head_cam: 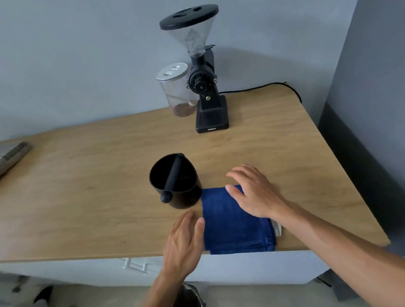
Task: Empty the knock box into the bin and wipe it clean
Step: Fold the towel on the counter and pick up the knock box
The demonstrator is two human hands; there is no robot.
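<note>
While my hands are out over the table (80,173), neither one is holding anything. My left hand (184,242) is low in the middle of the frame with its fingers loose and flat, its thumb just beside the left edge of the cloth (226,225). My right hand (255,192) has its fingers spread wide, over the top right part of the cloth. I cannot tell if it is pressing on the cloth or just above it.

My box (174,180) stands upright in the middle of the frame, just above my left hand. It looks to be touching the top left corner of the cloth. It looks dark inside, so I cannot tell if there is any coffee in it. A bar (173,176) runs across its top.

My bin (191,301) peeks out at the bottom of the frame, under my left arm, below the table edge.

I think things could go wrong here. If I pull the cloth fast, its corner could drag the box and tip it over. If I lift the box with one loose hand, it could slip and fall. The bin mouth looks small from up here, so bits could miss it and land on the floor. The grinder (205,82) at the top is well apart, so I will not bump it.
</note>
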